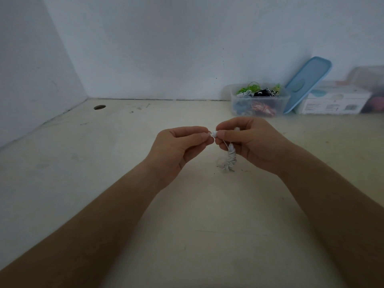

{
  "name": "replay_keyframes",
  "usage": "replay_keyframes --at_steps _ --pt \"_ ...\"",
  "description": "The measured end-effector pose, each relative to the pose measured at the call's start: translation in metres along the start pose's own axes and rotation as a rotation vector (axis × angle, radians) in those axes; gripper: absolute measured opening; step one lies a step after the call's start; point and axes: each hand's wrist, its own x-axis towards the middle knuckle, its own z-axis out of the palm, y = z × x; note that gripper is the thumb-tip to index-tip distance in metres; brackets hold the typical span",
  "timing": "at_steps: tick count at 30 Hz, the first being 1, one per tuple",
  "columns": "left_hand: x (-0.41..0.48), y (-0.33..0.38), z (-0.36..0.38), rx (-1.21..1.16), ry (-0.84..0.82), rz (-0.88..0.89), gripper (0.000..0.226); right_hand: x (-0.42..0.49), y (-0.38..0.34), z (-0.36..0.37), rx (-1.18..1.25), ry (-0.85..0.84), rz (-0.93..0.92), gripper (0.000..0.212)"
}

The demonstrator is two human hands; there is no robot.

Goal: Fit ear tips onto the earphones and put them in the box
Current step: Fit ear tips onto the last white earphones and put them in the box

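Both forearms are seen reaching forward over the table. The left hand is closed in a pinch, thumb against forefinger, on a small white piece. This is judged to be the ear tip, though it is too small to be made out for certain. The right hand is curled round the earphone, the white bud pinched so that it meets the left fingertips. The wound cable hangs below the right hand, near the table.

Step in hand, as judged: the tip is being seated on the bud. The bud should be held rigid and the tip pressed on squarely. It should then be turned slightly until the rim is seated all round. A skewed push may fold the tip.

Farther back, by the wall, the clear box is seen open, with coloured earphones inside. Its blue lid is propped tilted between it and a white carton.
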Motion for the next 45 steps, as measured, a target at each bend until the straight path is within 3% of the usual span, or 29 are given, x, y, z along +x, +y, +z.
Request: replay_keyframes --at_steps 13,17,24,34,38,45 --pt "0.0011 -0.0028 -0.0045 0.055 -0.091 0.019 0.024 0.0008 0.0018 -0.0013 -0.014 -0.043 -0.053 0.028" --pt "0.0016 -0.0039 -0.0048 0.072 -0.092 0.033 0.015 0.0005 0.0018 -0.0007 -0.040 -0.041 -0.067 0.029" --pt "0.0002 -0.0030 -0.0037 0.112 -0.093 0.057 0.019 0.0014 0.0017 -0.0039 -0.118 -0.013 -0.092 0.022" --pt "-0.0014 -0.0025 -0.0042 0.247 -0.090 0.117 0.016 -0.0019 -0.0013 -0.0040 -0.200 -0.044 -0.073 0.033" --pt "-0.0025 -0.0003 -0.0051 0.277 -0.126 0.140 0.025 -0.0039 -0.0041 -0.0043 -0.171 -0.093 -0.039 0.029" --pt "-0.0028 0.0003 -0.0071 0.337 -0.129 0.154 0.016 -0.0045 -0.0041 -0.0057 -0.205 -0.121 -0.017 0.026"
